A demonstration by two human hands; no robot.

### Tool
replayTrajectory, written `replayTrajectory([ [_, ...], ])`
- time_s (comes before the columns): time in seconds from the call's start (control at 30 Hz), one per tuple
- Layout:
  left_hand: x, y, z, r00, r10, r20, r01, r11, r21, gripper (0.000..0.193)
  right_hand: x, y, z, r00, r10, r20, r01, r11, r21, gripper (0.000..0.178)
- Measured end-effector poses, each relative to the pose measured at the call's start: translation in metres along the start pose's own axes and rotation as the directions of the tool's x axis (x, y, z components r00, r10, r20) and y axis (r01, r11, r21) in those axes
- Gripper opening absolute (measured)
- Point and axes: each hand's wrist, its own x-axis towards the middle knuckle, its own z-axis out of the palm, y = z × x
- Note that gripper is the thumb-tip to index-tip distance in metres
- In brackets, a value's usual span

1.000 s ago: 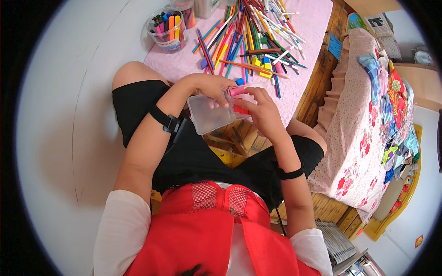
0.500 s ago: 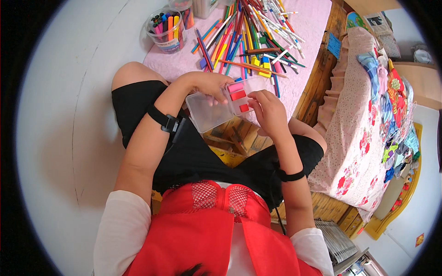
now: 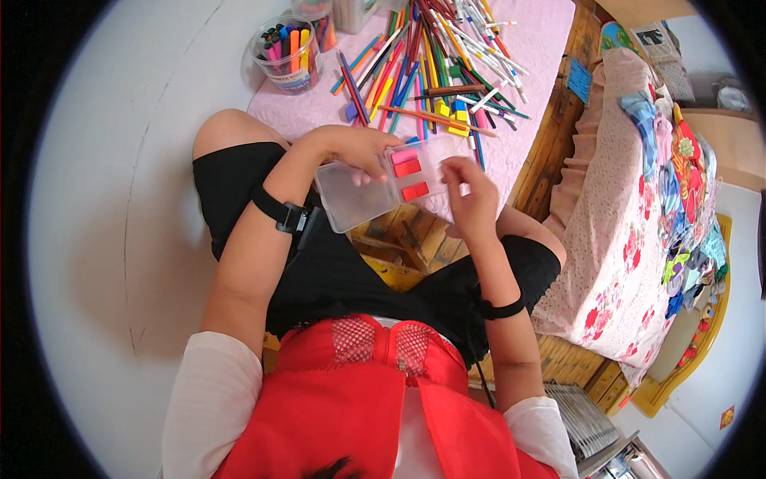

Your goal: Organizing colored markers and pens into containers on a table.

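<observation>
My left hand [image 3: 363, 153] grips an open clear plastic box [image 3: 363, 211] near its hinge, thumb on top. The box's two halves spread flat above my lap. In the right half lie a pink block [image 3: 404, 157], a red block [image 3: 407, 168] below it, and a red piece [image 3: 415, 191] lower down. My right hand [image 3: 472, 195] is at the right side of that half, fingers curled into a pinch. Whether anything is between those fingertips, I cannot make out. Just beyond the box, yellow blocks [image 3: 457, 126] sit among the pencils.
Many coloured pencils [image 3: 415, 68] and white sticks are spread over the pink-covered table [image 3: 538, 48]. A clear tub of markers [image 3: 287, 60] stands at the back left. To the right, beyond wooden floor, is a bed with a floral cover [image 3: 606, 263] and heaped clothes.
My right fingers have drawn back from the lower red piece to the box's right side. That piece shows more fully. The box has shifted slightly left.
</observation>
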Motion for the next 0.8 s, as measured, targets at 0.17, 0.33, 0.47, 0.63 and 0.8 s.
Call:
replayTrajectory([
  [0.17,-0.007,-0.018,-0.001,0.99,-0.108,0.094,0.1,0.991,0.088,0.064,0.039,0.024,0.005,0.994,0.078,-0.082,-0.074,0.996,0.051,0.021],
  [0.33,0.002,-0.024,0.002,0.981,-0.103,0.165,0.092,0.993,0.075,0.06,0.067,0.036,0.027,0.879,-0.21,0.428,0.298,0.943,-0.15,0.034],
  [0.47,0.005,-0.022,-0.004,0.982,-0.067,0.175,0.05,0.994,0.101,0.062,0.078,0.038,0.035,0.909,-0.257,0.329,0.324,0.931,-0.167,0.029],
  [0.63,0.004,-0.019,-0.005,0.998,-0.051,0.037,0.049,0.998,0.047,0.067,0.054,0.005,0.015,0.949,-0.159,0.273,0.193,0.976,-0.101,0.032],
  [0.8,0.014,-0.009,-0.005,0.997,0.013,0.07,-0.013,1.0,0.004,0.067,0.037,0.001,0.018,0.952,-0.127,0.277,0.136,0.991,-0.013,0.03],
])
